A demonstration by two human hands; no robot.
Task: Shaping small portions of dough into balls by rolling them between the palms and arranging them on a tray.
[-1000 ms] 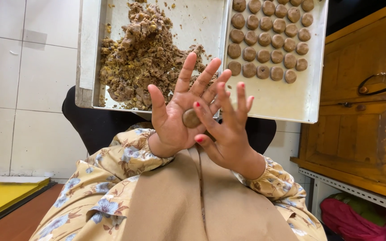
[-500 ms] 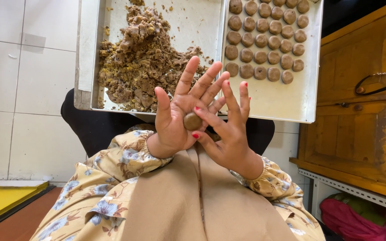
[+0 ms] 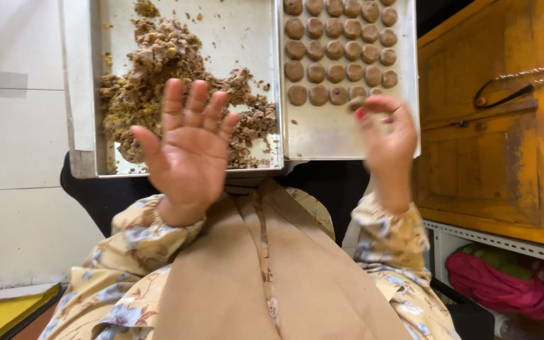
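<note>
My left hand is held up with the palm open and the fingers spread, holding nothing, in front of a metal tray that carries a pile of crumbly brown dough. My right hand is off to the right, its fingertips pinched on a small brown dough piece. That piece is at the near end of the rows of flattened dough rounds on a second metal tray. Both sleeves are floral yellow.
The two trays lie side by side on my lap over a black cloth. A yellow wooden cabinet stands close on the right, with a pink bundle on a shelf below it. White tiles and a yellow mat are on the left.
My hands were pressed together, rolling a dough ball between the palms. They have parted: the right hand has carried the piece right to the tray of rounds, and the left is now empty.
</note>
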